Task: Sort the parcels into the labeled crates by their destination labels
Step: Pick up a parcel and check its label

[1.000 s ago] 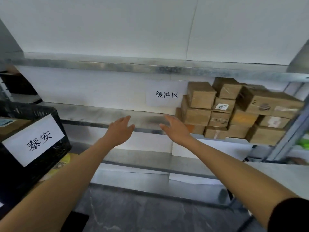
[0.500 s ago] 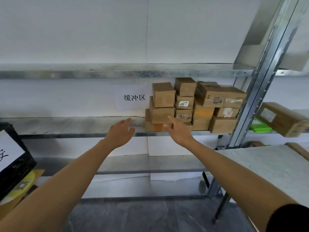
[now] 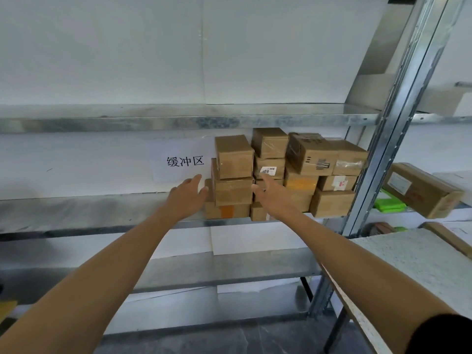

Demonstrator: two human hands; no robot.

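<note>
Open room runs along the shelf point(image 3: 76, 209) left of the parcels point(image 3: 306, 159). The upper shelf point(image 3: 153, 118) sits close above the stack, and a steel post point(image 3: 388, 149) blocks its right side.

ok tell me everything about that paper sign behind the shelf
The sign is a white paper sheet printed with three black characters, 缓冲区. It sits flat and upright on the white back wall above the metal shelf, its right edge reaching the stack of cardboard boxes. The left hand reaches in front of its lower right corner; contact cannot be told. No tape shows.
</note>
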